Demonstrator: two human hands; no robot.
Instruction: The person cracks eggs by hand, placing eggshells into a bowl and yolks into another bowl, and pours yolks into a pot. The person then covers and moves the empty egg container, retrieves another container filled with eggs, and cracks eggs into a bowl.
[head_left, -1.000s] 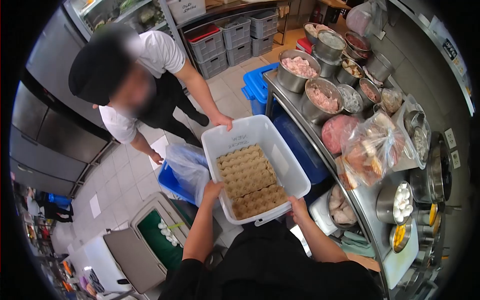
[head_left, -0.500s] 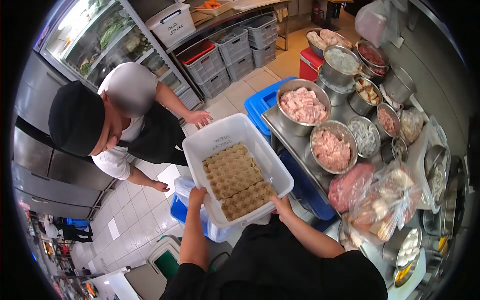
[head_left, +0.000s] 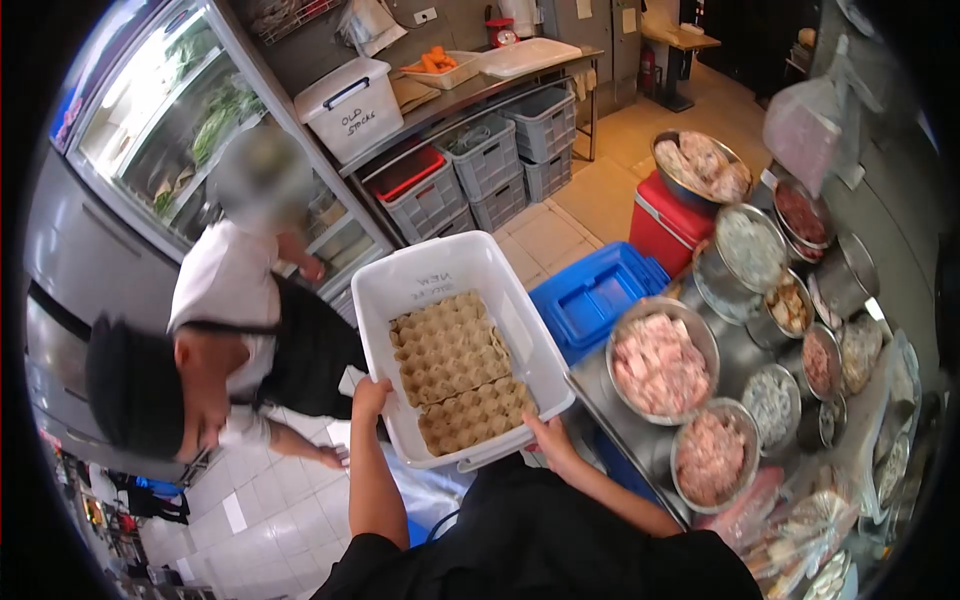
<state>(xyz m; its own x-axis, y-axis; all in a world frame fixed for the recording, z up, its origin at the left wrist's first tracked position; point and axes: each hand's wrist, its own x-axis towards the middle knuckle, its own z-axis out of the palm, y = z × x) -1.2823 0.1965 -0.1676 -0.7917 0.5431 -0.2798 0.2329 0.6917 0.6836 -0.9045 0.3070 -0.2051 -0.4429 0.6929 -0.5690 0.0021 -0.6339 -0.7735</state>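
Note:
A white plastic tub [head_left: 545, 370] marked "NEW STOCKS" is held in front of my body. Inside, brown egg-tray cardboard [head_left: 450, 345] covers much of the floor of the tub. My left hand [head_left: 371, 397] grips the near left rim, and my right hand [head_left: 548, 440] grips the near right rim. A co-worker [head_left: 225, 280] in a white shirt, black apron and black cap leans beside the tub at the left, both hands off it.
Steel bowls of raw meat [head_left: 662, 365] crowd the steel table at right. Beyond the tub are a blue lid [head_left: 600, 295], a red cooler [head_left: 665, 235] and stacked grey crates [head_left: 485, 165]. A white "OLD STOCKS" box [head_left: 352, 112] stands on the back counter.
The view has swung toward the back counter and fridge. The co-worker's hand has let go of the tub's far rim, and the co-worker has shifted away. Both my hands still hold the tub.

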